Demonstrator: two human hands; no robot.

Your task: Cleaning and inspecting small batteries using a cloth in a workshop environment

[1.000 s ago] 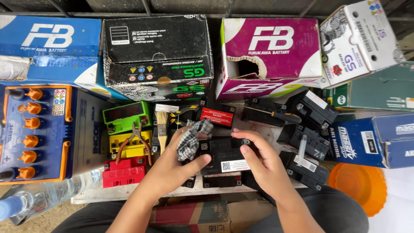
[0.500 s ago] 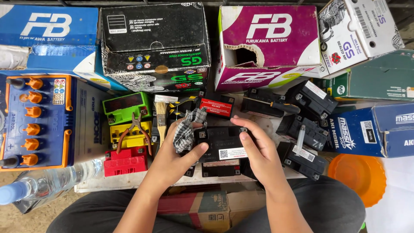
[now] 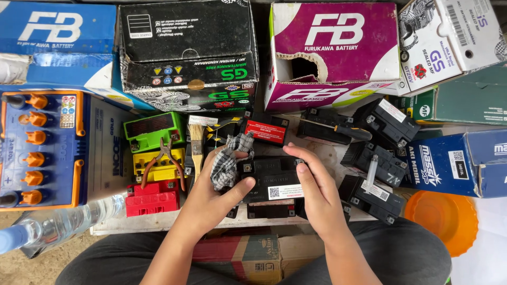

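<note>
Head view: both hands gripped the small black battery [image 3: 274,179], left hand [image 3: 214,198] bunching a checked rag [image 3: 228,163] against it, right hand [image 3: 317,195] fingers closed, steadying it.

Head-worn view, steeply downward, close over cluttered board [image 3: 327,155].

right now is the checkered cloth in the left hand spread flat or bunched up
Bunched up. The checkered cloth is crumpled into folds in the left hand, pressed against the black battery.
</note>
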